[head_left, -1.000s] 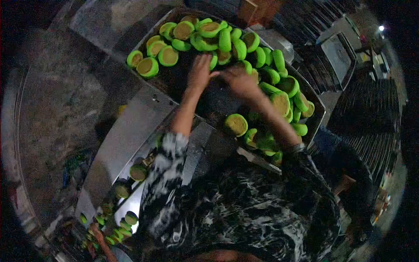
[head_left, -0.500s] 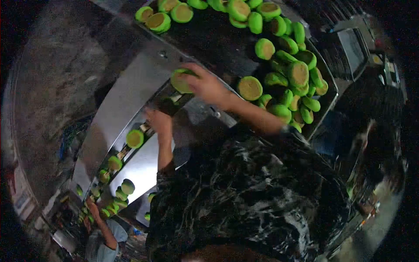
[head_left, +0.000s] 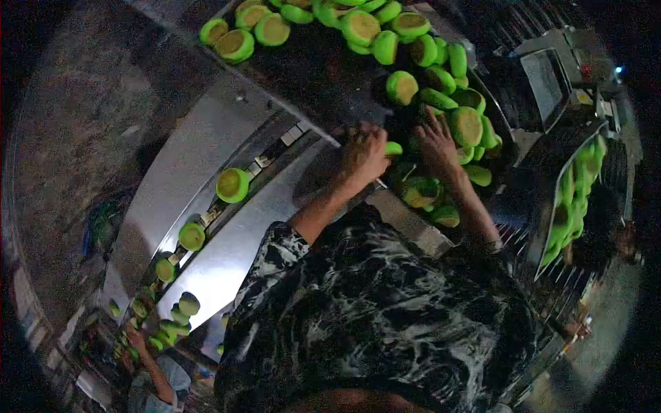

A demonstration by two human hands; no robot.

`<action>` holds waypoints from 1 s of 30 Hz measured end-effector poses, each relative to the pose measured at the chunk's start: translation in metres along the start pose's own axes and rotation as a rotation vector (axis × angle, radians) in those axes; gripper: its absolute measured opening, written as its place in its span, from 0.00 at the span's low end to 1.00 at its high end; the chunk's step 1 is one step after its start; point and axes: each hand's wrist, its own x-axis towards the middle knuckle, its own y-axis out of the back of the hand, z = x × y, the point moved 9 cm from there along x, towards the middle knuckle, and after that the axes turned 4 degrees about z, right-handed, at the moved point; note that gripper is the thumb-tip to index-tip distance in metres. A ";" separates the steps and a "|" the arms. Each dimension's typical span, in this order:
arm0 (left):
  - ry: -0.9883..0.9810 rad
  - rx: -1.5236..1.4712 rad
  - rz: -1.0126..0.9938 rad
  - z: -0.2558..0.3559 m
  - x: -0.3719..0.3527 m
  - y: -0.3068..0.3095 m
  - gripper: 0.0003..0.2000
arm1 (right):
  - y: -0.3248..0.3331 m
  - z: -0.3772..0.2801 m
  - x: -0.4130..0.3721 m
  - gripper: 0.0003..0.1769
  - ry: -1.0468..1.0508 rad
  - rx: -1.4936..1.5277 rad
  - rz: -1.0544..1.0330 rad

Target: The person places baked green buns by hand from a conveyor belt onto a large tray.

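Note:
In the dark tray, my left hand is closed, and a green round piece shows at its thumb side. To its right, my right hand lies over the heap with its fingers stretched out; whatever is under its palm is hidden. The heaped pieces are thick green discs with flat tan faces, such as one large disc beside my right hand. Left of the tray runs a narrow conveyor track with light blocks. A green disc sits on it, tan face up.
Two further discs follow down the track, beside a shiny metal surface. At the lower left, another person's hand is among several green pieces. A second container of green pieces stands at the right.
My right hand has let go of a green disc at the track and moved right into the tray. My left hand has also left the track for the tray. Discs have moved down the track.

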 end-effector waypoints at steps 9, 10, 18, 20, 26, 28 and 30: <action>0.171 0.412 0.319 -0.156 -0.155 0.076 0.28 | 0.031 -0.155 0.074 0.23 0.258 1.068 0.098; 0.333 0.487 0.187 -0.170 -0.162 0.078 0.27 | 0.037 -0.172 0.086 0.23 0.319 0.816 0.230; 0.184 0.028 0.416 -0.034 -0.100 0.099 0.09 | 0.006 -0.120 0.028 0.23 0.029 0.883 -0.271; 0.123 0.065 -0.159 0.029 -0.040 0.042 0.15 | 0.009 -0.030 0.007 0.22 -0.042 0.531 0.161; -0.166 -0.141 -0.310 0.100 0.006 -0.104 0.24 | -0.041 0.095 0.007 0.25 -0.147 0.610 0.029; 0.031 -0.379 -0.081 0.101 0.020 -0.029 0.24 | -0.016 0.120 0.021 0.25 -0.136 0.640 0.190; 0.316 -0.702 0.313 0.052 0.016 0.039 0.25 | -0.012 0.105 0.030 0.25 -0.186 0.799 0.181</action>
